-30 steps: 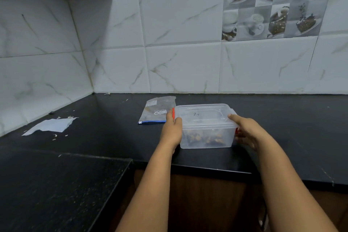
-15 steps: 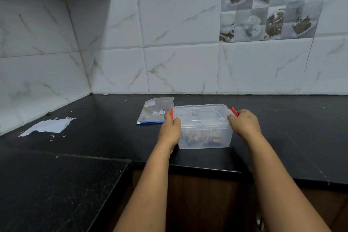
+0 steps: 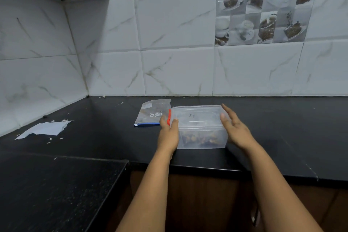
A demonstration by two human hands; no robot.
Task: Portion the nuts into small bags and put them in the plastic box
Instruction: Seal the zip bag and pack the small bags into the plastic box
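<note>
1. Two forearms reaching in from the near edge, crossing above the dark wooden cabinet front [image 3: 203,203] and the black countertop [image 3: 94,137].
2. Left hand [image 3: 168,133] pressing against the left end of the plastic box [image 3: 199,128], thumb and fingers curling round the red clip [image 3: 169,117] at the lid's edge.
3. Right hand [image 3: 234,128] lying flat at the right end of the box, fingers straight and spread, palm turned toward the wall of the box; touching or just apart, cannot tell.
4. Sitting between the two hands on the countertop, lid [image 3: 195,114] on, nuts [image 3: 199,138] showing brown through the clear wall at the bottom; separate small bags not distinguishable inside.
5. Lying flat just behind and left of the box, a printed zip pouch [image 3: 153,114] with a blue strip along its near edge.
6. Resting well apart to the far left, torn white paper [image 3: 45,129] with small scraps scattered around it.
7. Rising behind everything, white marbled wall tiles [image 3: 178,43], one panel of cup pictures [image 3: 261,15] at upper right.
</note>
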